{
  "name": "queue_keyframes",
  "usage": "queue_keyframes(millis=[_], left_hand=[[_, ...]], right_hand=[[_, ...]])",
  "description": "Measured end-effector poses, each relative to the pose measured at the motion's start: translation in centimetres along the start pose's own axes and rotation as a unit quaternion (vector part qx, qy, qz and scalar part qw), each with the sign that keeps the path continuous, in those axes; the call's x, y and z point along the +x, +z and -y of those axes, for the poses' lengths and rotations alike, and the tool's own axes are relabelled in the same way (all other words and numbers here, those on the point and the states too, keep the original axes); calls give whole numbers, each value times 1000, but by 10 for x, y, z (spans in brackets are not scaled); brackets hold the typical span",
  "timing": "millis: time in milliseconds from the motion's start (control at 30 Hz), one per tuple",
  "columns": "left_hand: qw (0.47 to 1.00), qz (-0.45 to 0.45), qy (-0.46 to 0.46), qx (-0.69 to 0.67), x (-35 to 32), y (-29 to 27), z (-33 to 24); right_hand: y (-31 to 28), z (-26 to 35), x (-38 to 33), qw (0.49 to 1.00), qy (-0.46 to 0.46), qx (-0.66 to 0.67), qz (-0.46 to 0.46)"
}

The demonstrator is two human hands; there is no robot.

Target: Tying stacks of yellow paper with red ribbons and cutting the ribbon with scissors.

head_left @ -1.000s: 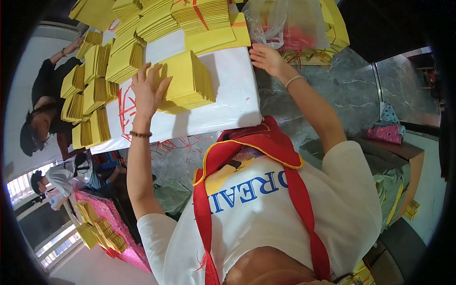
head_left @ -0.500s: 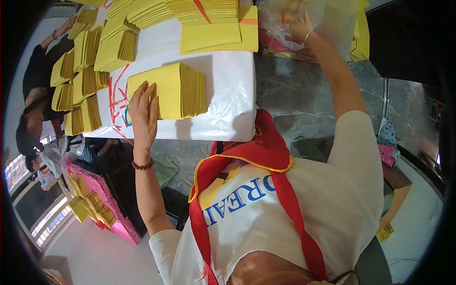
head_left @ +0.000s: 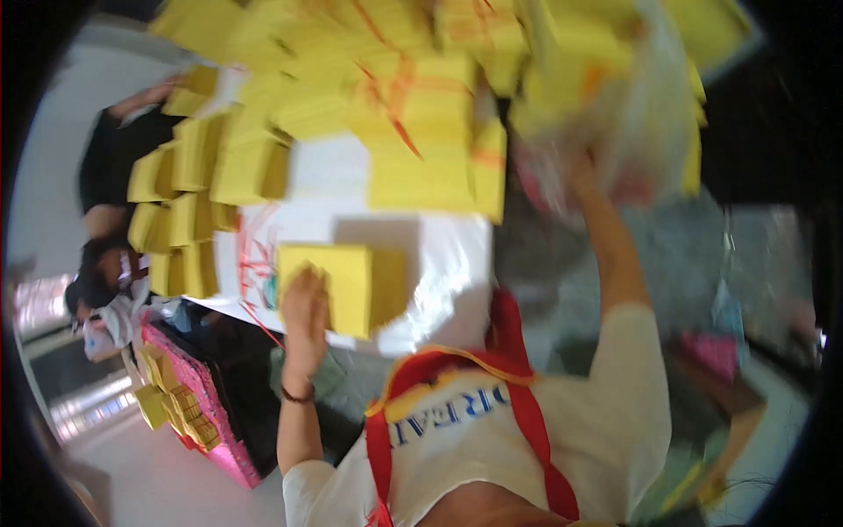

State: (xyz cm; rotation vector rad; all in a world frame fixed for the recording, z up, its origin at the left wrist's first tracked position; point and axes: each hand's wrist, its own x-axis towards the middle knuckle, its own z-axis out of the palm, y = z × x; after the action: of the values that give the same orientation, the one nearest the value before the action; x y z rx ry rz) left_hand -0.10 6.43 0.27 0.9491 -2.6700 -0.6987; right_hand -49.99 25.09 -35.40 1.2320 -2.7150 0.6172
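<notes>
A stack of folded yellow paper (head_left: 344,285) stands on the white-covered table (head_left: 448,272) in front of me. My left hand (head_left: 304,312) lies against its left side, fingers stretched over it and not wrapped round it. Farther right, my right hand (head_left: 584,162) is at a clear plastic bag (head_left: 645,123). Motion smears its fingers, so their grip on the bag does not show. Something red and pink shows through the plastic near the hand.
Many yellow paper bundles (head_left: 255,167) cover the table's far and left parts. At the far left another person's arm (head_left: 145,101) reaches toward them. A pink-edged table (head_left: 198,395) at lower left bears more yellow bundles. Grey marble-like floor (head_left: 553,272) lies right of my table.
The whole view has shifted, so the table sits lower in the picture. The plastic bag now stands up higher beside my right hand. My left hand stays at the paper stack.
</notes>
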Motion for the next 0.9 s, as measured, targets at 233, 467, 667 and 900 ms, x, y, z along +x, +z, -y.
queue_keyframes(millis=[233,467,667,900], left_hand=[[996,-13,58,67,9,-3,-15],[995,-47,60,57,13,-1,-11],[993,-60,94,40,9,3,-7],[988,-29,140,52,-3,-3,14]], right_hand=[[-16,3,-17,997,-44,55,-13],[-20,-3,9,970,-18,2,244],[-68,-12,33,973,-71,-22,218],[-245,120,13,909,17,236,343]])
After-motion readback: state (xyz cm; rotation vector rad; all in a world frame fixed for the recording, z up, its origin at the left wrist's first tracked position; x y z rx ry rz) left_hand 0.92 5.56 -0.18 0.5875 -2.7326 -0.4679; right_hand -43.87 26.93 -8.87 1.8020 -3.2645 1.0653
